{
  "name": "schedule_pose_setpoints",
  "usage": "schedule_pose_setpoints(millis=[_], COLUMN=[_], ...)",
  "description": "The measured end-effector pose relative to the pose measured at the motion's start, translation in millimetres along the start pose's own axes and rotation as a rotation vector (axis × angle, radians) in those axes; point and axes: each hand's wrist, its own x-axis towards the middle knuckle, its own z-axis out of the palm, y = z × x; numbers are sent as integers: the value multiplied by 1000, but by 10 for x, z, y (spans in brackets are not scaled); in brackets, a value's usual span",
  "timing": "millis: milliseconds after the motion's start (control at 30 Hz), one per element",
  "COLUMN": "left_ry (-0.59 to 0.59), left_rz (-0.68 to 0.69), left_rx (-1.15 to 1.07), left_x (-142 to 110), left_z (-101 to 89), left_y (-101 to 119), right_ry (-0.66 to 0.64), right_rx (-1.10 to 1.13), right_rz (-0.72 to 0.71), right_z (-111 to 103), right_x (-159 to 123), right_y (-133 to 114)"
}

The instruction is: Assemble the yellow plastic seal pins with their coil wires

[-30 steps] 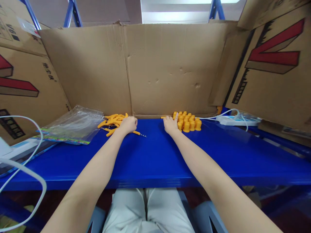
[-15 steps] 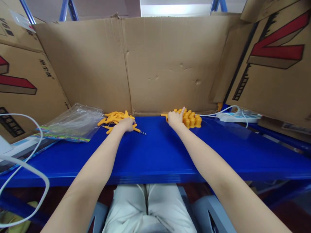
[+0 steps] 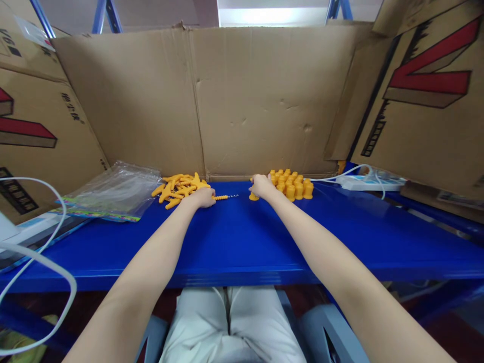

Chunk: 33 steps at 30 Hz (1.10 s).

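Observation:
My left hand [image 3: 205, 197] is closed around a corkscrew [image 3: 222, 197] with a yellow ribbed shank. Its metal spiral points right, toward my other hand. Beside that hand lies a heap of similar yellow corkscrews [image 3: 177, 187], handles overlapping. My right hand [image 3: 262, 186] grips a small yellow plastic piece with a flared rim [image 3: 253, 196]; most of it is hidden by my fingers. Just right of this hand, rows of matching yellow flared pieces [image 3: 290, 191] stand upright. A gap separates the spiral's tip from the piece in my right hand.
The blue table [image 3: 234, 242] has cardboard walls [image 3: 264, 101] along its back and sides. On the left are clear plastic bags [image 3: 117, 189] and a white cable [image 3: 60, 267]. A white power strip [image 3: 372, 183] lies at the right.
My left hand has drawn the corkscrew right, away from the heap, with its spiral now level. My right hand has moved left, bringing a flared piece away from the rows.

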Motion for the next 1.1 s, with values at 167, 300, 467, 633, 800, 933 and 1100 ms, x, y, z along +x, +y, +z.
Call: schedule_pose_setpoints(millis=[167,300,467,633,800,933,1100], left_ry=[17,35,59,54,65,66,67], left_rz=[-46,-23,-30,-1,12,14,9], left_rx=[-75,-126,-163,-171,-178,-158,-144], left_x=[11,13,-7,-26,-21,-8,-1], left_z=[41,62,46,24,26,30,32], left_y=[-11,-54,-48,-13,-4,-9,-10], right_ry=[-135,-99,-26,-24,-25,-38,-57], right_rx=[141,132,-33,-131,-128,-126,-140], right_rz=[-76,-71,-166,-284,-292,-273,-246], right_z=[71,135,129,109,111,87,42], right_x=[27,49,-13,-58,-61,-87,-122], right_y=[53,126,121,81,64,54,35])
